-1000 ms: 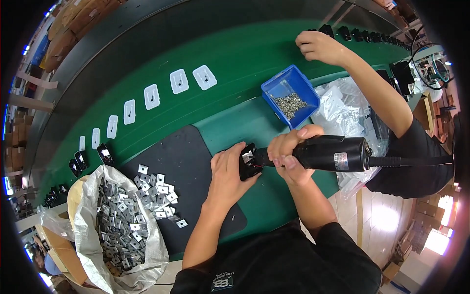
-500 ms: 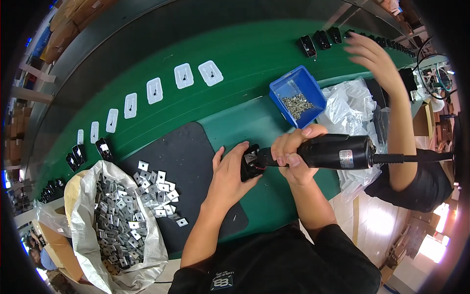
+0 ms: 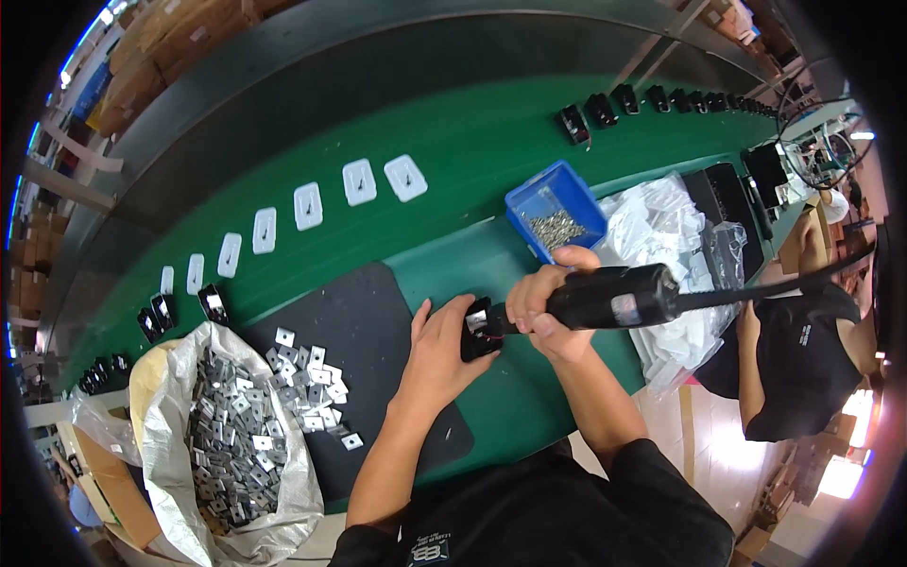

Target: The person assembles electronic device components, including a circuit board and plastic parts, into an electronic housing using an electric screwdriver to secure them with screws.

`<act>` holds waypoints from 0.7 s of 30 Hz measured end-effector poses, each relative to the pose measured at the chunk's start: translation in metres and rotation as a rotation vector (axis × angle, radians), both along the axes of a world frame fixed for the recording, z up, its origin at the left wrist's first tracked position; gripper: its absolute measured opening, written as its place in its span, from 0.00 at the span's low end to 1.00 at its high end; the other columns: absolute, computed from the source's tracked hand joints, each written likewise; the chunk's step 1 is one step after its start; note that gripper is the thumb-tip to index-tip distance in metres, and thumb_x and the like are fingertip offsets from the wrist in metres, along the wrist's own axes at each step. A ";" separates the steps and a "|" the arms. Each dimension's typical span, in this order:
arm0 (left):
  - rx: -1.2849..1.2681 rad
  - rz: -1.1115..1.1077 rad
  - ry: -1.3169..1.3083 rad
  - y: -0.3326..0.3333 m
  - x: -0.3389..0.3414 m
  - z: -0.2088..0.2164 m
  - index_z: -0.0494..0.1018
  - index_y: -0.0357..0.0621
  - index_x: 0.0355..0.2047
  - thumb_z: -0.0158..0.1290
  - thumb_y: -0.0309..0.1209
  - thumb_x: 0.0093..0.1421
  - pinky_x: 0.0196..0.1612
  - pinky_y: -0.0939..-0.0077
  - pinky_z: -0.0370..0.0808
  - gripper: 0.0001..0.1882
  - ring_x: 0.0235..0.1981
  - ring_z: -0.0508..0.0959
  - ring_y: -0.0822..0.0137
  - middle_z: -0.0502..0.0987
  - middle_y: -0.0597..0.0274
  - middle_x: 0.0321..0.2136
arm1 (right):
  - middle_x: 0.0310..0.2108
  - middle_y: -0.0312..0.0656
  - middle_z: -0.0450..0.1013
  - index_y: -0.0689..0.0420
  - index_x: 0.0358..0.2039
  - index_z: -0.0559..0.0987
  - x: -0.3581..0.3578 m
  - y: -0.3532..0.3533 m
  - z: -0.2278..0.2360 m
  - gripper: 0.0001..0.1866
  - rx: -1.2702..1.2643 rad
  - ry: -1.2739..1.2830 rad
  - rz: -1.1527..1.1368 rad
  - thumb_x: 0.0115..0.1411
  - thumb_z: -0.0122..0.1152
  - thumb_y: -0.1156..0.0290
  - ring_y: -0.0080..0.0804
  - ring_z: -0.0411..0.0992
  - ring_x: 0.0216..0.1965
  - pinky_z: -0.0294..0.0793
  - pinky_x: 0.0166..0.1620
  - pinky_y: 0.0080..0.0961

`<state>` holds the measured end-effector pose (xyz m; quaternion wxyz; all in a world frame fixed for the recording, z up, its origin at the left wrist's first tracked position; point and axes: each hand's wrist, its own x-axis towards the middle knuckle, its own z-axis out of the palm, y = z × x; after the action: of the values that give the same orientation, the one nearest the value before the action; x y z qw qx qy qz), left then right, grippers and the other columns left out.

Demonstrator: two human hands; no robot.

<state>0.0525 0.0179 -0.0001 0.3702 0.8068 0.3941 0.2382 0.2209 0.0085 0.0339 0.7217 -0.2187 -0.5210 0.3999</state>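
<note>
My left hand [image 3: 437,354] wraps round a small black plastic housing [image 3: 480,346] at the edge of the dark mat, with a metal piece and a red wire showing inside it. In my right hand [image 3: 551,307] is a black electric screwdriver [image 3: 619,297], lying nearly level, its nose pushed up against the housing's open side. The tip is hidden inside. Just beyond my right hand stands a blue bin [image 3: 593,215] with many small screws [image 3: 556,229]. To the left of my left hand, square metal plates [image 3: 316,378] with holes lie loose on the mat.
A white woven sack [image 3: 170,454] full of metal plates stands at the left. White trays [image 3: 308,206] and black housings [image 3: 601,111] line the green belt [image 3: 453,142]. Clear plastic bags [image 3: 652,236] lie at the right. A co-worker [image 3: 803,359] in black is beyond them, near the screwdriver's cord [image 3: 765,288].
The co-worker's arm has drawn back from the belt. The trays and housings appear slightly shifted in the picture. Both my hands keep their hold on the housing and screwdriver.
</note>
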 end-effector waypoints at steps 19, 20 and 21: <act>0.273 0.198 -0.297 0.013 -0.030 0.061 0.67 0.40 0.55 0.64 0.32 0.47 0.56 0.64 0.65 0.34 0.55 0.69 0.54 0.71 0.49 0.53 | 0.36 0.39 0.71 0.61 0.48 0.70 0.102 0.067 0.014 0.25 -0.573 -0.666 -0.493 0.52 0.69 0.70 0.27 0.70 0.38 0.70 0.44 0.23; 0.192 0.162 -0.491 -0.016 -0.042 0.073 0.71 0.39 0.52 0.63 0.29 0.47 0.52 0.67 0.69 0.30 0.52 0.72 0.56 0.73 0.49 0.50 | 0.39 0.40 0.72 0.62 0.51 0.69 0.114 0.067 0.008 0.27 -0.496 -0.632 -0.453 0.53 0.69 0.70 0.28 0.71 0.40 0.70 0.46 0.23; 0.395 0.234 -0.524 -0.041 -0.065 0.085 0.73 0.38 0.47 0.63 0.28 0.47 0.48 0.66 0.74 0.25 0.45 0.77 0.55 0.76 0.48 0.45 | 0.41 0.41 0.73 0.64 0.53 0.68 0.114 0.072 0.005 0.28 -0.469 -0.594 -0.397 0.54 0.68 0.71 0.28 0.71 0.43 0.69 0.48 0.23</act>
<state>-0.0126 -0.0227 0.0848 0.2660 0.7234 0.3218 0.5499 0.3352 0.0802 0.0390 0.5338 -0.5786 -0.5492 0.2806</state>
